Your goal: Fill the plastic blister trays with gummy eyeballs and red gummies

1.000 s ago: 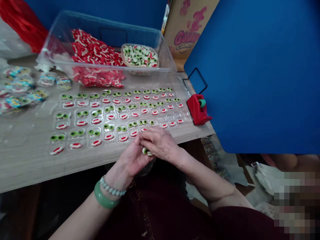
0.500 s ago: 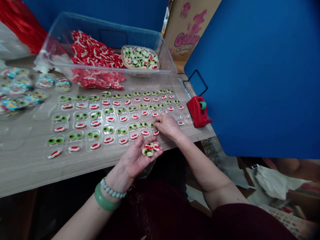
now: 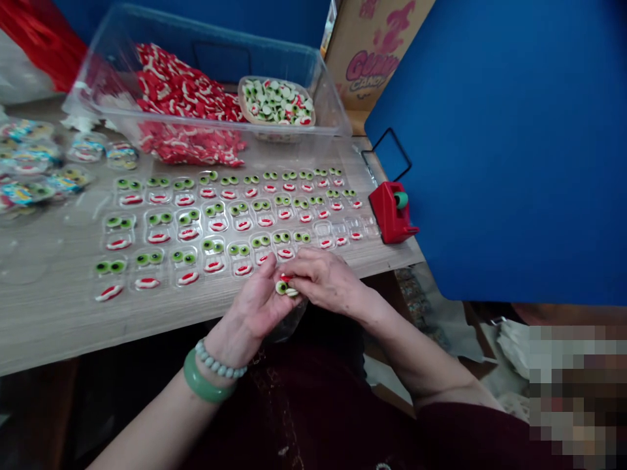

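My left hand point(image 3: 257, 303) lies palm up and cupped around a few gummy candies. A green gummy eye point(image 3: 281, 287) shows in its palm, with pale and red pieces partly covered. My right hand point(image 3: 326, 279) reaches over that palm, its fingertips pinched on the gummy candies there; which piece they grip is hidden. Beyond both hands, rows of clear plastic trays point(image 3: 215, 217) lie on the table. Most hold two green gummy eyes over a red-and-white gummy mouth point(image 3: 243, 269). Toward the right end, several trays have a mouth point(image 3: 326, 243) and no eyes.
A large clear bin point(image 3: 274, 49) at the back holds a heap of red-and-white gummies point(image 3: 183, 85) and a tub of gummy eyes point(image 3: 279, 101). A red tape dispenser point(image 3: 389, 212) stands at the table's right end. Packed candies point(image 3: 34, 160) pile at left. A blue panel point(image 3: 514, 150) rises on the right.
My right hand has left the trays and come back toward me, onto the candies in my left palm. A tray near it now has both eyes. The view has shifted slightly.
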`<state>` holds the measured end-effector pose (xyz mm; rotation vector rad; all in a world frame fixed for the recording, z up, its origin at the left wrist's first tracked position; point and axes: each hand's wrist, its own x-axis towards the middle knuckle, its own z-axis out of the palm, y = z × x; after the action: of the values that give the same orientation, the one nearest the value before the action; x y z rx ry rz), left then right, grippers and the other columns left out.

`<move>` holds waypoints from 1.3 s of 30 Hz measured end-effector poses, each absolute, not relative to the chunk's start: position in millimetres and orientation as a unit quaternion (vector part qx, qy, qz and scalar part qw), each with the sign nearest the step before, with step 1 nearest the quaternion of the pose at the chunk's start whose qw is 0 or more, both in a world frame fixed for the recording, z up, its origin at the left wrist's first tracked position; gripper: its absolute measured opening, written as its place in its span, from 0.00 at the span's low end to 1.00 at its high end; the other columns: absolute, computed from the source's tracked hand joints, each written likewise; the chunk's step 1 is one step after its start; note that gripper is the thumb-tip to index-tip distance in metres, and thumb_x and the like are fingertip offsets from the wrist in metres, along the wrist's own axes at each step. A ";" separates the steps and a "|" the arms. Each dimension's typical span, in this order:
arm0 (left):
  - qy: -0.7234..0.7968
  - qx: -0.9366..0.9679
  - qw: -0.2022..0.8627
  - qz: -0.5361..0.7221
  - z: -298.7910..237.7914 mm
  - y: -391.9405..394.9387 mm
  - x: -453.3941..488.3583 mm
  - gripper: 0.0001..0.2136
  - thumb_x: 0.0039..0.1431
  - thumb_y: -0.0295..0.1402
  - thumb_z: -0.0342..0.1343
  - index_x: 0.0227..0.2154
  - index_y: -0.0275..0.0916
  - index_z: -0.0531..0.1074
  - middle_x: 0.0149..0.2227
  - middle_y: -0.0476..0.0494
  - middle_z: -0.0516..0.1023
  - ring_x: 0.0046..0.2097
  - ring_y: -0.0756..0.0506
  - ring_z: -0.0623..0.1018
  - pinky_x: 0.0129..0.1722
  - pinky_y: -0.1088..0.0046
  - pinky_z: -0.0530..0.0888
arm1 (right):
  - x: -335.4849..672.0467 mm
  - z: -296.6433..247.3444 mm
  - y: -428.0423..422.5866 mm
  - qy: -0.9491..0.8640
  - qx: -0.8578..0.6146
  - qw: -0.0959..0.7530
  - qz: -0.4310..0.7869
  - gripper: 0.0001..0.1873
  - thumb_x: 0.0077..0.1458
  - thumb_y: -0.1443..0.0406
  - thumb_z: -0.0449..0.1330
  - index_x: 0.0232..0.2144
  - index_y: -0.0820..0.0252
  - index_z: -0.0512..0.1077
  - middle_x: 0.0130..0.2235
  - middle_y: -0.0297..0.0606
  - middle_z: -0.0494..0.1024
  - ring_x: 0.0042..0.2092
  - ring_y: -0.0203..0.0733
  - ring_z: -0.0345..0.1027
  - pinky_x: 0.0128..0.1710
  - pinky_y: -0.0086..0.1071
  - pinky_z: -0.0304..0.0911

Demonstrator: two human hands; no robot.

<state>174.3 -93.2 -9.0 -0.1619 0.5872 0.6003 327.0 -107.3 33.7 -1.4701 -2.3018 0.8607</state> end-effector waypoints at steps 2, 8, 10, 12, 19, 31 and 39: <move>0.296 -0.068 0.909 0.286 -6.7 -94.2 176.7 0.24 0.72 0.43 0.36 0.43 0.30 0.74 0.33 0.38 0.80 0.32 0.45 0.79 0.36 0.68 0.78 | 326.1 35.6 -111.7 -0.812 -0.499 0.111 0.282 0.11 0.63 0.65 0.57 0.43 0.54 0.79 0.38 0.35 0.75 0.42 0.40 0.66 0.43 0.32 0.58; 0.319 -0.072 0.896 0.299 3.7 -99.0 181.7 0.22 0.73 0.39 0.38 0.39 0.31 0.74 0.30 0.40 0.79 0.32 0.46 0.79 0.38 0.68 0.79 | 331.7 24.8 -116.6 -0.750 -0.562 0.185 0.294 0.10 0.60 0.70 0.56 0.38 0.57 0.78 0.37 0.36 0.75 0.43 0.39 0.67 0.45 0.32 0.59; 0.336 -0.068 0.891 0.299 6.3 -100.9 185.3 0.19 0.73 0.36 0.39 0.38 0.32 0.74 0.32 0.40 0.80 0.33 0.46 0.80 0.38 0.66 0.80 | 334.1 20.5 -118.8 -0.677 -0.592 0.253 0.356 0.07 0.57 0.70 0.58 0.32 0.58 0.77 0.34 0.33 0.75 0.39 0.37 0.67 0.41 0.30 0.60; 0.356 -0.060 0.884 0.296 7.1 -103.2 190.3 0.15 0.72 0.32 0.43 0.38 0.32 0.74 0.33 0.40 0.81 0.35 0.45 0.82 0.40 0.63 0.81 | 337.7 16.1 -121.4 -0.589 -0.607 0.316 0.431 0.04 0.54 0.68 0.59 0.29 0.59 0.74 0.30 0.30 0.73 0.34 0.35 0.67 0.37 0.29 0.61; 0.424 0.015 0.847 0.320 2.8 -111.3 213.0 0.08 0.63 0.19 0.53 0.35 0.34 0.76 0.35 0.43 0.81 0.33 0.48 0.81 0.36 0.71 0.82 | 360.8 7.8 -132.0 -0.540 -0.657 0.331 0.409 0.04 0.52 0.66 0.59 0.28 0.57 0.74 0.31 0.30 0.76 0.37 0.36 0.68 0.38 0.29 0.60; 0.470 0.083 0.814 0.331 0.8 -107.9 251.9 0.11 0.63 0.17 0.51 0.27 0.32 0.73 0.26 0.48 0.75 0.25 0.51 0.76 0.22 0.77 0.77 | 364.1 -13.2 -153.0 -0.550 -0.688 0.406 0.245 0.06 0.57 0.69 0.54 0.27 0.56 0.66 0.33 0.33 0.72 0.39 0.39 0.65 0.42 0.31 0.59; 0.479 0.100 0.826 0.281 4.5 -105.4 261.0 0.12 0.63 0.18 0.53 0.24 0.32 0.72 0.23 0.47 0.73 0.22 0.52 0.74 0.21 0.79 0.76 | 387.3 -11.4 -150.5 -0.423 -0.624 0.459 0.469 0.03 0.49 0.65 0.60 0.26 0.58 0.70 0.26 0.28 0.72 0.30 0.36 0.66 0.34 0.29 0.63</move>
<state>261.0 -105.4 4.5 0.2134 1.0173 0.5970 387.3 -150.5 -11.4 -1.5381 -1.0430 1.1563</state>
